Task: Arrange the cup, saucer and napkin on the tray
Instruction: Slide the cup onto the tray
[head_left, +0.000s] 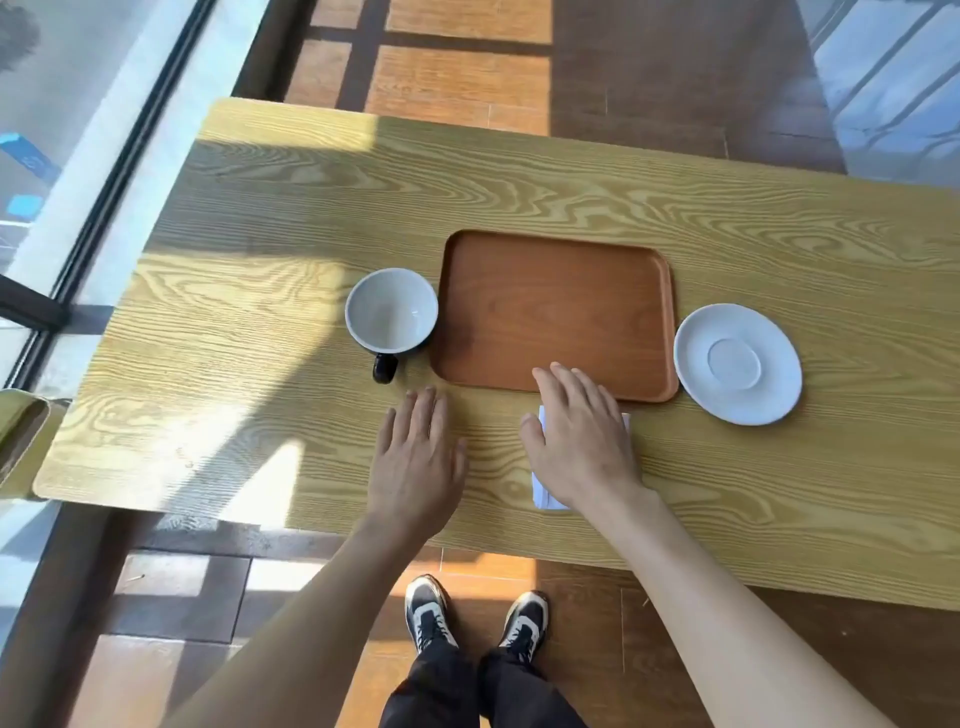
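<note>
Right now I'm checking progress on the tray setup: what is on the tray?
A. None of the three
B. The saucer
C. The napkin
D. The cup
A: the tray is bare, with the cup left of it, the saucer right of it, and the napkin on the table under the right hand.

A light wood-grain bench (519, 176) stands on a brown tiled floor (467, 78). Black-and-white sneakers (426, 610) and dark trousers (467, 691) show below its near edge.

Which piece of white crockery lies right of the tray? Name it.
The saucer, flat and white, right of the tray. The cup stands on its left.
</note>
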